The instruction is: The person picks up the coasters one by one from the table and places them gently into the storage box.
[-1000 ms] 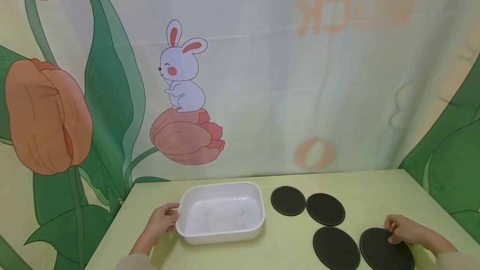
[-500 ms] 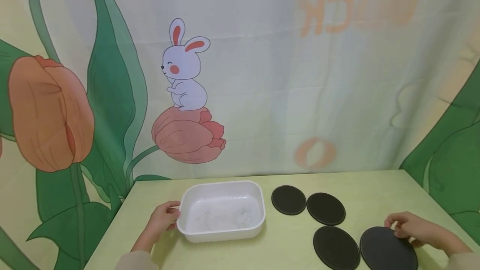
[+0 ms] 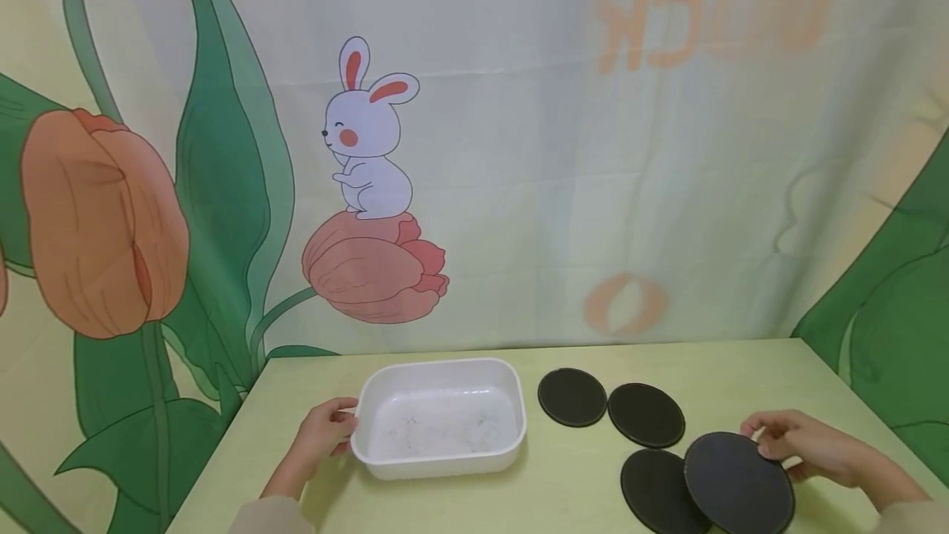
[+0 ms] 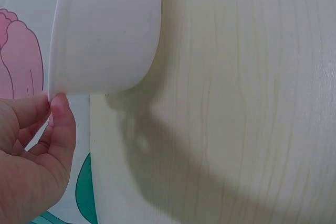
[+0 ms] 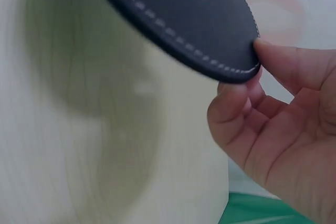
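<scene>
In the head view a white rectangular basin (image 3: 439, 468) stands on the left half of the table. My left hand (image 3: 323, 433) pinches its left rim between thumb and fingers; the left wrist view shows the basin's outer wall (image 4: 110, 30) and that pinch up close. On the right, my right hand (image 3: 808, 445) holds a round black coaster (image 3: 739, 480) by its edge, raised off the table. White stitching runs round this coaster (image 5: 189, 19) in the right wrist view. Below it, another black coaster (image 3: 656, 489) lies flat and is partly covered.
Two more black coasters, one at the back (image 3: 572, 397) and one beside it (image 3: 646, 414), lie flat right of the basin. The pale wood-grain table (image 3: 571, 476) ends at a curtain (image 3: 519, 188) printed with tulips and a rabbit.
My right hand has lifted the nearest right coaster off the table and moved it left, so it now overlaps the neighbouring coaster in view. The left hand and basin stay put.
</scene>
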The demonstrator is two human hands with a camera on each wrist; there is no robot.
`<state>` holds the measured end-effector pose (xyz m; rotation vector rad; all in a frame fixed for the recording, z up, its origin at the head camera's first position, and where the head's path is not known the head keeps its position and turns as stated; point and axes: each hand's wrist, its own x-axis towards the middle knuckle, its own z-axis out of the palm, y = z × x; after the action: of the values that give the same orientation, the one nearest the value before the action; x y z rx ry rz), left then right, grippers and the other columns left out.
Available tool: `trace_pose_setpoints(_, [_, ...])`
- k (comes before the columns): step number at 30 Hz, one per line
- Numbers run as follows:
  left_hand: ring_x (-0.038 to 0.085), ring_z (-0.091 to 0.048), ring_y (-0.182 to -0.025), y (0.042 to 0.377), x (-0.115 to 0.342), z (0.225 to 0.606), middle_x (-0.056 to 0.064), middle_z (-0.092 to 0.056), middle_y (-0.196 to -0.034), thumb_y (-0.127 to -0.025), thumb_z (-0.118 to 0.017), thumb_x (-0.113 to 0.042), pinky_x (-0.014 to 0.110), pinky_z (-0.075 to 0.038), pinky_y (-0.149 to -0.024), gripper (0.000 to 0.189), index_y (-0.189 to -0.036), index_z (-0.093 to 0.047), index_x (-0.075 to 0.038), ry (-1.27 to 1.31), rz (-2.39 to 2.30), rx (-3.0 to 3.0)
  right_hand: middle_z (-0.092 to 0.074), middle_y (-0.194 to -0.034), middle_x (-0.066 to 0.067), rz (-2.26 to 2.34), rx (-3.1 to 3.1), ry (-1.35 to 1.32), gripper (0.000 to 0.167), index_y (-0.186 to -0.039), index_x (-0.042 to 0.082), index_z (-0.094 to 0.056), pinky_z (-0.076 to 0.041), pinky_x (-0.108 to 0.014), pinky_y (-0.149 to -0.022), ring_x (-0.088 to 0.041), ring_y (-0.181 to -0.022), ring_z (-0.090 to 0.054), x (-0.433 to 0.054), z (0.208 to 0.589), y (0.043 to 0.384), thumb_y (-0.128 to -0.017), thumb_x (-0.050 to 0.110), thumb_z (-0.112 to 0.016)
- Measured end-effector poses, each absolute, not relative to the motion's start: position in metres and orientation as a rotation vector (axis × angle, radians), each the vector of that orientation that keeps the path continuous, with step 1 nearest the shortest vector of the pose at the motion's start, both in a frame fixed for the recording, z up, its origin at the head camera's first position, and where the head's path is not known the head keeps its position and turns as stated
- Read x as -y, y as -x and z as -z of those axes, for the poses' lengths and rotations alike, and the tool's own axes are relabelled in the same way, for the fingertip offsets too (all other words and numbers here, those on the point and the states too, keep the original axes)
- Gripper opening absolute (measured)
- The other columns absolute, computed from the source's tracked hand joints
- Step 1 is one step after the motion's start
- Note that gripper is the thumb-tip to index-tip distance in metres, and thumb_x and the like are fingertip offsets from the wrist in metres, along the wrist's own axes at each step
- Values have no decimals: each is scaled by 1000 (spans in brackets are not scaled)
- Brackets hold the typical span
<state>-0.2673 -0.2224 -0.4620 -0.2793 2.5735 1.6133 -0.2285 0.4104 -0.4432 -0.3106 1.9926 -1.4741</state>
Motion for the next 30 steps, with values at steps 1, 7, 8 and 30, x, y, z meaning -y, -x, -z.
trace_pose_setpoints(1, [17, -56, -74, 267, 222, 462, 18, -51, -97, -86, -48, 1, 28, -51, -61, 35, -121, -46, 4, 277, -1611, -2575, -52, -83, -3, 1489, -1985, 333, 20, -108, -1, -46, -46, -34, -60, -15, -74, -53, -408, 443, 229, -90, 8, -41])
trace_pose_setpoints(7, [17, -56, -74, 268, 222, 463, 17, -52, -98, -86, -49, 0, 27, -51, -61, 34, -121, -46, 3, 286, -1609, -2578, -52, -84, 0, 1551, -1960, 411, 22, -112, 6, -47, -46, -28, -59, -10, -70, -53, -390, 436, 232, -92, 9, -40])
trace_pose_setpoints(8, [17, -56, -74, 268, 222, 463, 17, -52, -98, -86, -48, 0, 27, -51, -61, 34, -121, -46, 3, 286, -1609, -2577, -52, -84, 0, 1556, -1966, 415, 22, -112, 6, -47, -46, -28, -59, -10, -70, -53, -387, 435, 233, -92, 9, -41])
trace_pose_setpoints(30, [16, -56, -72, 269, 223, 464, 16, -52, -95, -86, -48, 2, 27, -50, -59, 34, -120, -46, 5, 293, -1660, -2551, -52, -84, 1, 1663, -1955, 512, 23, -111, 5, -48, -48, -27, -59, -10, -68, -54, -294, 419, 251, -89, 9, -47])
